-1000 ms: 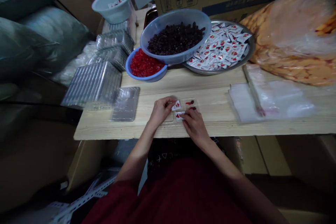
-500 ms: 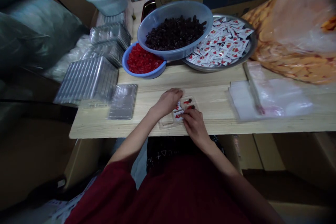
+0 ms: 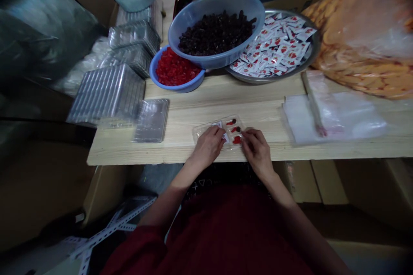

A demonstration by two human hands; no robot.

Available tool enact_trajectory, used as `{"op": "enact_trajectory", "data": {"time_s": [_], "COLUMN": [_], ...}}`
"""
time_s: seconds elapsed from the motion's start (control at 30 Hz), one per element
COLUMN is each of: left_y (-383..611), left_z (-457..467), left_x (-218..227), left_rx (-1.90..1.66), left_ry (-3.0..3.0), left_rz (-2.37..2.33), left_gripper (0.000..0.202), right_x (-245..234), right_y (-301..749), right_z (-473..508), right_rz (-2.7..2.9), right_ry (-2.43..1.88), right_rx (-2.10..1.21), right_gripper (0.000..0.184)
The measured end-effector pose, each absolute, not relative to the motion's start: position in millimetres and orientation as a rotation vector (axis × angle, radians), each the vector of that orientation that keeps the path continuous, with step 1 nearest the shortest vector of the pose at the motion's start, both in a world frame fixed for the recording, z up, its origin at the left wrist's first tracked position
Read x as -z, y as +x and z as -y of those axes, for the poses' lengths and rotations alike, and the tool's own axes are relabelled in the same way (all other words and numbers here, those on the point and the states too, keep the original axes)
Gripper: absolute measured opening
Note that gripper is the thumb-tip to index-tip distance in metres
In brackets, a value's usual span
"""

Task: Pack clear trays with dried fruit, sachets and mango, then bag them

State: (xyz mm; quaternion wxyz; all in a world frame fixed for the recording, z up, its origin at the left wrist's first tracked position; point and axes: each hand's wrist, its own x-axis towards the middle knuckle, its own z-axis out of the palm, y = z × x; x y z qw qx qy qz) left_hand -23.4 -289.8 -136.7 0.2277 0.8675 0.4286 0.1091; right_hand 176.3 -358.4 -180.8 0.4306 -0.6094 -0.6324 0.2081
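Note:
A clear plastic tray (image 3: 200, 130) lies near the table's front edge. White printed sachets (image 3: 226, 138) sit in its middle section, partly covered by my left hand (image 3: 209, 143), whose fingers are curled down onto them. Along the tray's right section are red pieces (image 3: 237, 139); the upper two have a dark piece (image 3: 238, 129) at their right end, while none shows on the lowest. My right hand (image 3: 258, 150) is at the tray's right edge beside that lowest red piece, fingertips pinched together. What they hold, if anything, is hidden.
Behind stand a blue bowl of dark dried fruit (image 3: 211, 57), a smaller bowl of red pieces (image 3: 180, 87) and a metal basin of sachets (image 3: 258, 79). Stacked clear trays (image 3: 108, 94) and one flat tray (image 3: 151, 120) are left. Plastic bags (image 3: 335, 116) lie right, by a large orange-filled bag (image 3: 361, 68).
My left hand has moved down from the tray's top edge onto the sachets. My right hand has shifted right, off the sachets to the tray's right edge, uncovering the lowest red piece.

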Motion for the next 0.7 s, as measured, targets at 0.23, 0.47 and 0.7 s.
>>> {"op": "enact_trajectory", "data": {"time_s": [0.23, 0.47, 0.7], "left_y": [-27.5, -40.4, -33.2], "left_z": [303.7, 309.8, 313.1], "left_x": [135.7, 131.4, 130.0], "left_rx": [-0.447, -0.396, -0.436], "left_ry": [2.144, 2.376, 2.456], "left_rz": [-1.35, -1.253, -1.374], "left_gripper": [0.02, 0.027, 0.019], "right_x": [183.8, 186.3, 194.6], "right_y": [170.3, 176.6, 172.1], "right_z": [364.6, 375.5, 376.7], "right_rz": [1.504, 1.733, 1.704], "right_ry": [-1.559, -1.519, -1.566], "right_rx": [-0.482, -0.57, -0.475], "right_gripper": [0.021, 0.043, 0.045]}}
